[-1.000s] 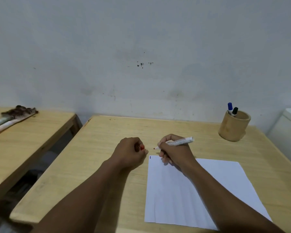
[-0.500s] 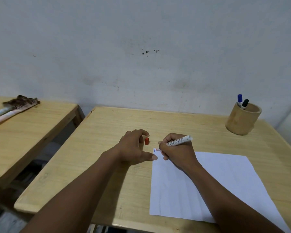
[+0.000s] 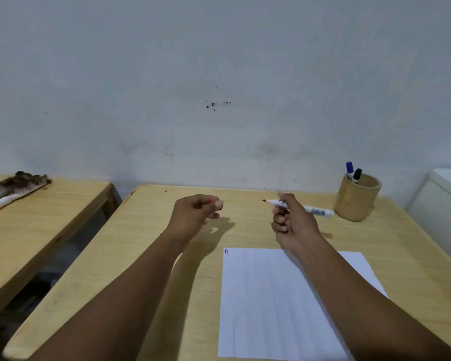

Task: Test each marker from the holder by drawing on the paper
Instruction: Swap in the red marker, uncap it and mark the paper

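My right hand [image 3: 293,222] holds a white marker [image 3: 315,211] level above the table, its bare red tip pointing left. My left hand [image 3: 195,213] is raised to the left of it, fingers pinched on the marker's red cap [image 3: 216,202], which is mostly hidden. The white paper [image 3: 276,303] lies below the hands and bears a short blue stroke and a short red stroke [image 3: 227,252] in its top left corner. The round wooden holder [image 3: 356,201] stands at the back right with a blue-capped marker [image 3: 349,168] and a black-capped marker [image 3: 357,174] in it.
The wooden table [image 3: 146,256] ends against a pale wall. A second wooden table [image 3: 50,217] stands to the left across a gap, with a brush-like object [image 3: 16,186] on it. A white box-like object [image 3: 443,201] stands at the right edge.
My right hand lifted the marker off the paper, leaving a red stroke beside the blue one, and turned it level. My left hand rose with the cap.
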A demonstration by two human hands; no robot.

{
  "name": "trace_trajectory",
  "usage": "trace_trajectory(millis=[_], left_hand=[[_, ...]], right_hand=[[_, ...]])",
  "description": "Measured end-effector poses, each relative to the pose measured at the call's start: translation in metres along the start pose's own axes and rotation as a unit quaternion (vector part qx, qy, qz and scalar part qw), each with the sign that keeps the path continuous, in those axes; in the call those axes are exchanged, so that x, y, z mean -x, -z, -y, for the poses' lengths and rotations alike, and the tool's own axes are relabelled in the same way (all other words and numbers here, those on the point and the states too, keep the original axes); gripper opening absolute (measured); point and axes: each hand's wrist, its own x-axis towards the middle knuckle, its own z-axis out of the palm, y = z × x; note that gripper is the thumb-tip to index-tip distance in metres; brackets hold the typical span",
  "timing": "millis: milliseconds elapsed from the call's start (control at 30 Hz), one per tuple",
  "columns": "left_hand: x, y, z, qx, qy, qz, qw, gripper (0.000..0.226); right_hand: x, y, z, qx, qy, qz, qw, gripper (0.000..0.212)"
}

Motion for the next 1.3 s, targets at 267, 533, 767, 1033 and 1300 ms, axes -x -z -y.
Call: trace_trajectory(millis=[267,533,767,1033,1300], left_hand=[[-0.02,-0.087,-0.054,0.189,0.061,0.072,0.977,0.027],[-0.02,-0.17,-0.076,0.205,0.056,0.145,0.966,0.025],[-0.03,-0.193,-0.078,0.213,0.058,0.15,0.964,0.03],[-0.032,-0.217,-0.078,0.103,-0.006,0.127,0.986,0.024],[-0.039,-0.229,-0.084,0.087,-0.05,0.074,0.992,0.025]], right_hand=[[0.021,0.005,0.085,0.046,0.054,0.079,0.994,0.02],[0.015,0.023,0.112,0.078,0.175,0.021,0.981,0.019],[0.007,0.043,0.129,0.019,0.189,-0.011,0.982,0.021],[-0.01,0.045,0.126,0.072,0.213,-0.043,0.973,0.024],[-0.024,0.058,0.148,0.156,0.103,-0.021,0.982,0.061]])
